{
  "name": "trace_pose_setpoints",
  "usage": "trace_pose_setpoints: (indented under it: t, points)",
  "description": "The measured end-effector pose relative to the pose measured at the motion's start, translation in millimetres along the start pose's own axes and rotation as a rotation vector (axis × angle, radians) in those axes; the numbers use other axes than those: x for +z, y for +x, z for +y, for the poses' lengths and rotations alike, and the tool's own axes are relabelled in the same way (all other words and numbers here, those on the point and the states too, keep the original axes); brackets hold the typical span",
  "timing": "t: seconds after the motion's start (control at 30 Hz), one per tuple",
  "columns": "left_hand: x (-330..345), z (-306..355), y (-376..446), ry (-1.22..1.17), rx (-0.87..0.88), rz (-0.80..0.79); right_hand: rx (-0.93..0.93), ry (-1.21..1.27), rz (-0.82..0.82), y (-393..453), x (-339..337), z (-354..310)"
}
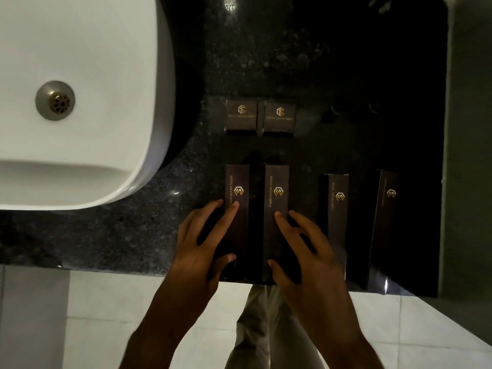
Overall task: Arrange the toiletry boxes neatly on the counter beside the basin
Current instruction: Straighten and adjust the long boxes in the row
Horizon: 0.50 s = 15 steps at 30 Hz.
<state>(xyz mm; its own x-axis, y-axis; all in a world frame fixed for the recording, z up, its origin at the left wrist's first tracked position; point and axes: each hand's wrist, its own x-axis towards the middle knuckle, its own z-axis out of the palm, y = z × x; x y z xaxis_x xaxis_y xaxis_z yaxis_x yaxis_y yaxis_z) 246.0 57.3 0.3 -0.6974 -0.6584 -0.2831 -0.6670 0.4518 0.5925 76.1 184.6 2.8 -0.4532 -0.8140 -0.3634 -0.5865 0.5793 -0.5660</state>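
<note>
Several dark brown toiletry boxes with gold logos lie on the black granite counter point(127, 230), right of the white basin point(80, 75). Two small square boxes point(241, 117) point(279, 118) sit side by side further back. Nearer the front edge lie long boxes in a row. My left hand point(205, 246) grips the leftmost long box point(237, 187), fingers along its left side and thumb on its top. My right hand point(300, 249) grips the second long box point(277, 187) the same way from its right. Two more long boxes point(338, 203) point(386, 209) lie untouched to the right.
The basin's drain point(55, 100) shows at the left. The counter's front edge runs just under my wrists, with pale floor tiles point(106, 315) below. A light wall point(468, 155) bounds the counter on the right. The back of the counter is dark, with faint reflections.
</note>
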Motion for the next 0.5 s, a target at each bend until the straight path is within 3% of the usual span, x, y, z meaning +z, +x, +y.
trace_pose_setpoints:
  t: [0.5]
  points:
    - [-1.2, -0.7, 0.3, -0.003, -0.010, -0.020, -0.007, 0.018, 0.010, -2.2, 0.3, 1.4]
